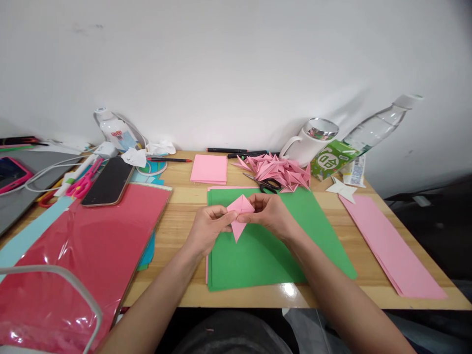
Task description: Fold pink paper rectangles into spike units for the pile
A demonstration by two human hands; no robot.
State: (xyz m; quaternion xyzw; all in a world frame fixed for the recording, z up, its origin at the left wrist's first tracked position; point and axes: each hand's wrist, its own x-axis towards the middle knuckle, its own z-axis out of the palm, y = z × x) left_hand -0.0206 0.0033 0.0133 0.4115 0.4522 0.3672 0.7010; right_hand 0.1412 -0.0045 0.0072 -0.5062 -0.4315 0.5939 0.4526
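Between my two hands is a folded piece of pink origami paper [238, 234], kite-shaped with a point toward me. My left hand [211, 227] pinches its left edge, thumb on top. On the other side my right hand [271, 215] grips the right edge, its thumb close to the left one. Both hands are above a green paper sheet [254, 268]. Just beyond lie black-handled scissors [271, 185] and a heap of folded pink paper pieces [282, 169]. A stack of square pink paper [209, 168] lies farther back.
At right are long pink paper strips [394, 246], a white paper star [342, 188], a green carton [333, 160], a white mug [308, 142] and a leaning bottle [379, 123]. On the left are a red plastic-covered pack [81, 241], a phone [108, 182] and pink scissors [83, 183].
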